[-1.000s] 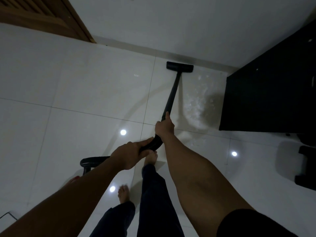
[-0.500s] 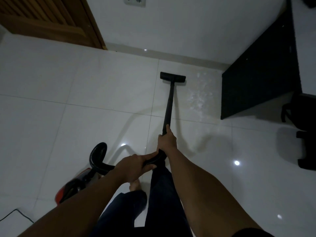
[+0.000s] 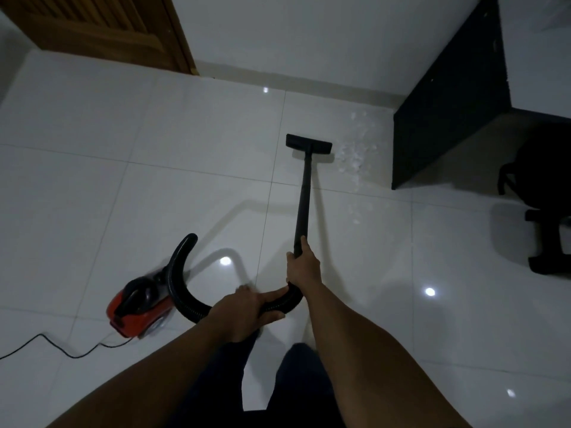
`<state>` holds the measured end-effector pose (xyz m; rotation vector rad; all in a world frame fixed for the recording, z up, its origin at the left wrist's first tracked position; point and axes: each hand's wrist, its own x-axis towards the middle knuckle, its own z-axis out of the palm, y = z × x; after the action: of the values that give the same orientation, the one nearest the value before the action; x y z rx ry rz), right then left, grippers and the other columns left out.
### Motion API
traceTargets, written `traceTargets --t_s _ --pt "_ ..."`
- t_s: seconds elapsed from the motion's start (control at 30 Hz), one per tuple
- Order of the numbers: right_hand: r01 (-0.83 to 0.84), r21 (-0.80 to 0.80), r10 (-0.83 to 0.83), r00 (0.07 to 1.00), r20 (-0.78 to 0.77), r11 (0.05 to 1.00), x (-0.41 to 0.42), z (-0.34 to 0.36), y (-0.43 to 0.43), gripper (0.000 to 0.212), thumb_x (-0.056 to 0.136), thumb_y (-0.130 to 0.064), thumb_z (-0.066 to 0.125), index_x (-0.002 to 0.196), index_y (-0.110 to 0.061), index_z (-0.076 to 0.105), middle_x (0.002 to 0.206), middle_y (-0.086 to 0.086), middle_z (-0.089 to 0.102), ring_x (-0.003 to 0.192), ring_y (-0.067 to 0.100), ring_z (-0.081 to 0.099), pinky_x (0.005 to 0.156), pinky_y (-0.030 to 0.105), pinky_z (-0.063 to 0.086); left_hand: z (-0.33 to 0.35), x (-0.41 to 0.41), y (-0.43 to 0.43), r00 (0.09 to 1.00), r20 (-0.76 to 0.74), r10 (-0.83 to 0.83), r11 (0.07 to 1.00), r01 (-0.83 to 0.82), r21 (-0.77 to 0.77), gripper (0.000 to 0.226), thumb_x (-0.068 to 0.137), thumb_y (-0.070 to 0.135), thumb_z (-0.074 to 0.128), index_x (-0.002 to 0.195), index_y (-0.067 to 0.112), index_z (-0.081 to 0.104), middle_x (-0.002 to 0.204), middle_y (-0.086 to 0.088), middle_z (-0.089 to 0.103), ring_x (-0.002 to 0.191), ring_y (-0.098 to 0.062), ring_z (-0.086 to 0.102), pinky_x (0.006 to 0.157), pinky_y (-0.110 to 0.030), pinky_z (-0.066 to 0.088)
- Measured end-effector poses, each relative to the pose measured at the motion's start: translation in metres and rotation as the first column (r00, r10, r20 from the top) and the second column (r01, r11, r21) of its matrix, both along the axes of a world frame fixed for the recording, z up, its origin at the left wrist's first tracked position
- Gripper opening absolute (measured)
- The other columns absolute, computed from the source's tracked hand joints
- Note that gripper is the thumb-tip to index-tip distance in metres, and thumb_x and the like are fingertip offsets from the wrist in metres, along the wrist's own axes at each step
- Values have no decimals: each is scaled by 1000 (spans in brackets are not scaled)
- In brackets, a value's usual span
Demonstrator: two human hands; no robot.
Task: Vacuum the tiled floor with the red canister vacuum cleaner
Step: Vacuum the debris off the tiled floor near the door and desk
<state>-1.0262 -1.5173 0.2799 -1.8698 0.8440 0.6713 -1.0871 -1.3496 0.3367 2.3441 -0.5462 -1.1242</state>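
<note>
The red canister vacuum (image 3: 136,307) sits on the white tiled floor (image 3: 173,186) at my lower left. Its black hose (image 3: 177,279) loops up and round to the curved handle. My left hand (image 3: 241,313) grips the hose end by the handle. My right hand (image 3: 301,267) grips the lower end of the black wand (image 3: 304,193). The flat black floor nozzle (image 3: 309,144) rests on the tile ahead. A patch of white crumbs (image 3: 355,149) lies just right of the nozzle.
A black cabinet (image 3: 448,112) stands at the right against the white wall. A dark office chair (image 3: 543,208) is at the far right. A wooden door (image 3: 102,29) is at the upper left. The power cord (image 3: 55,347) trails left from the canister.
The nozzle has been drawn back from the wall toward me. The view has pulled back, so the whole canister and its cord now show.
</note>
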Motion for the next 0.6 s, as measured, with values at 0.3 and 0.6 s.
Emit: traceTargets --t_s 0.3,0.6 --pt "-28 36 28 1000 -3 999 -138 18 -89 70 97 -23 51 154 -39 14 127 8 57 82 23 66 74 41 61 12 -125 -89 989 -1 -149 980 148 132 72 79 87 6 146 63 -7 135 -37 49 130 -53 42 113 -60 31" --pt "-58 -11 57 996 -63 998 -277 29 -159 70 96 -15 47 156 -31 15 135 10 54 82 17 58 63 24 48 37 -244 -156 988 -84 -127 987 134 87 58 95 69 36 150 54 23 123 -1 68 104 -19 66 96 -39 50"
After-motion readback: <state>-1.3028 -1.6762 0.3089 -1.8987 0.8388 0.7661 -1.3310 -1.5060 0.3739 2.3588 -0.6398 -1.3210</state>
